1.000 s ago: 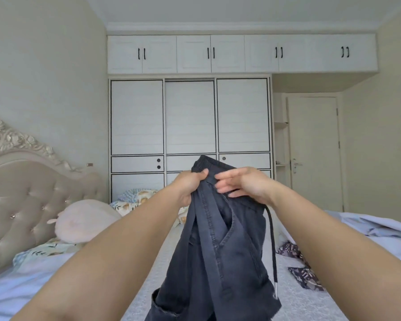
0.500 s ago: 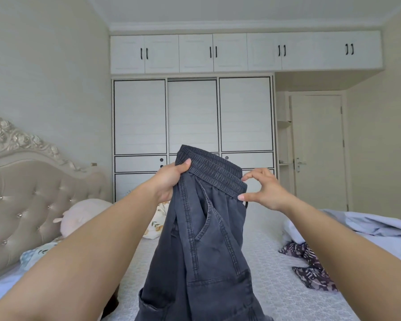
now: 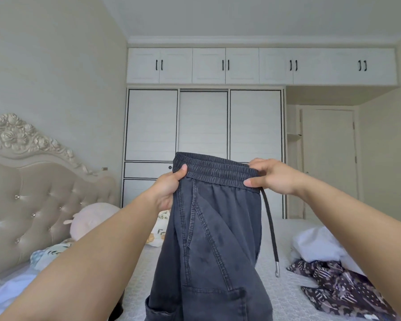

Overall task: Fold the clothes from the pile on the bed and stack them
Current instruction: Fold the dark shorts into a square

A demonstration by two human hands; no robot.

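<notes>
Hands apart now, we hold the dark trousers (image 3: 213, 239) up over the bed (image 3: 285, 295): our left hand (image 3: 169, 188) pinches one end of the elastic waistband (image 3: 215, 172), our right hand (image 3: 271, 177) the other. A second ago both hands were bunched together at a crumpled top; the waistband has since been drawn out flat, drawstring (image 3: 272, 230) dangling. Trousers look ready to fold. More clothes (image 3: 338, 283) wait at right.

The trousers (image 3: 208, 239) run off the bottom edge, legs perhaps unseen.
</notes>
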